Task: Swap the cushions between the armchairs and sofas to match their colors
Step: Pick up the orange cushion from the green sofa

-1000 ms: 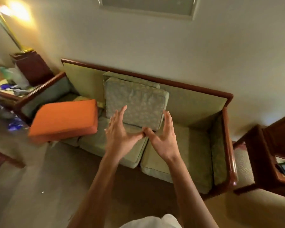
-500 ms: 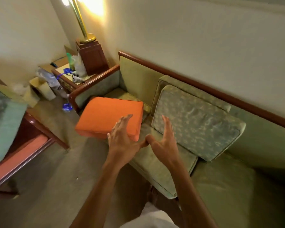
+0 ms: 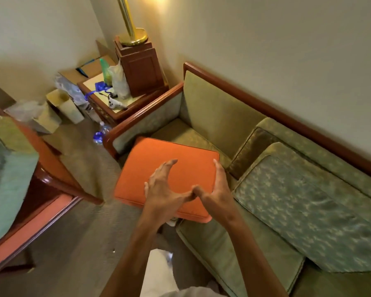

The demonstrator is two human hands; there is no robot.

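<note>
Green upholstery fills the sofa (image 3: 219, 118) along the wall, with two patterned green cushions (image 3: 308, 206) leaning on its back at my right. On its left seat lies the orange cushion (image 3: 159, 168), its near corner overhanging the front edge, clearly the mismatch here. Both my hands float over it, spread and empty: left hand (image 3: 162, 189) above its middle, right hand (image 3: 214, 187) at its right edge, thumbs touching (no hold yet). I'd part them to opposite edges, clamp the sides firmly and lift it level, clear of the armrest (image 3: 141, 113).
</note>
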